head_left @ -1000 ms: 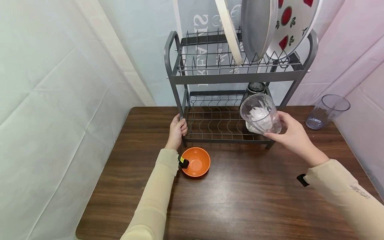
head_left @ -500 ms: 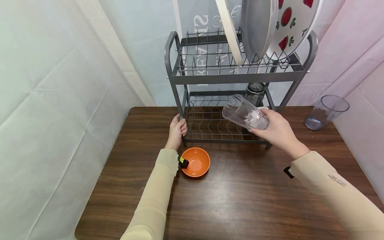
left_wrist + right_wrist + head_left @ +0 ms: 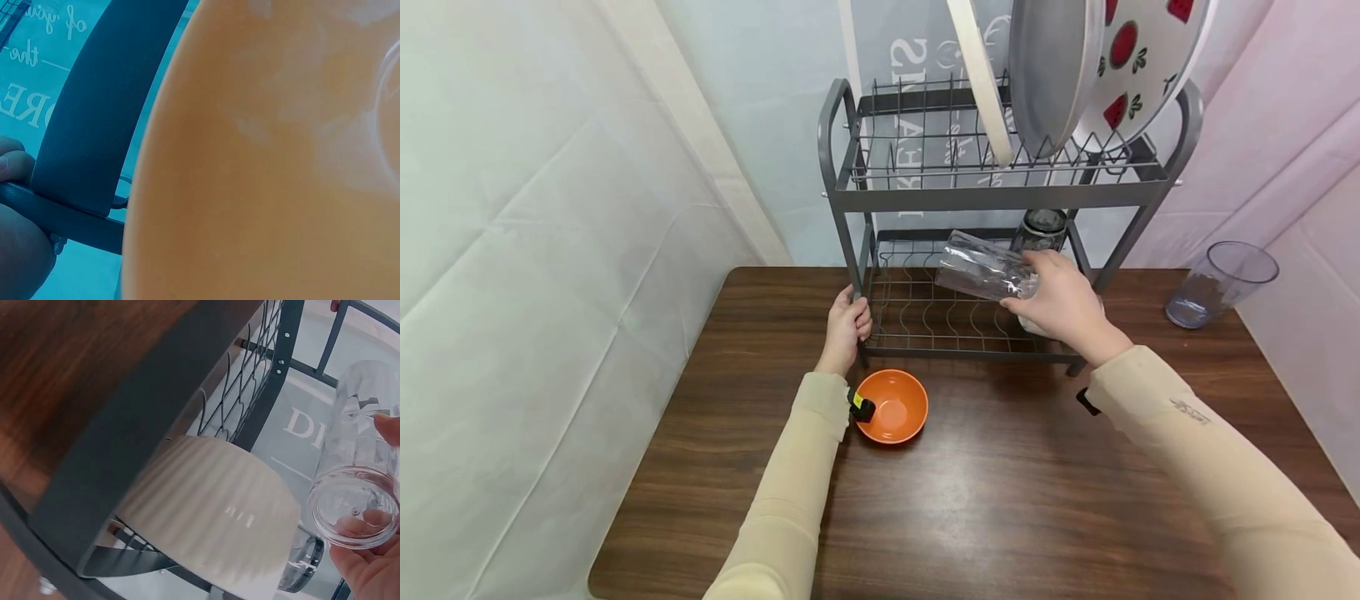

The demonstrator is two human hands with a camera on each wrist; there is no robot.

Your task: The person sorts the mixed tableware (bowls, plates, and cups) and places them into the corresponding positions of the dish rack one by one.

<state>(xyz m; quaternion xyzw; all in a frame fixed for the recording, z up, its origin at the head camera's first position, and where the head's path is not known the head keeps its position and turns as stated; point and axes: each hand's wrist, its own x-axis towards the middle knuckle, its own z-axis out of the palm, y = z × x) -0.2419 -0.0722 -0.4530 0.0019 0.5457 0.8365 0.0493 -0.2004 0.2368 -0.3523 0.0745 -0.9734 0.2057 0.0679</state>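
My left hand (image 3: 846,329) grips the left front post of the dark metal two-tier dish rack (image 3: 1000,198) near its lower tier. In my right hand (image 3: 1067,304) is a clear drinking glass (image 3: 973,267), held near its base between thumb and fingers. The glass is tipped nearly on its side over the lower tier, its mouth toward the left. Below it in the right wrist view, a white ribbed bowl (image 3: 219,506) rests bottom-up at the rack's right end; my right hand hides most of it in the head view. A dark glass (image 3: 1043,222) stands behind that hand.
An orange bowl (image 3: 901,408) sits on the wooden table in front of the rack's left leg. At the right, a bluish clear glass (image 3: 1195,304) stands on the table. Large plates (image 3: 1052,75) lean upright in the upper tier.
My right hand has moved left and inward with the clear glass, tipping its mouth from facing me toward the left. The left hand keeps its grip on the rack.
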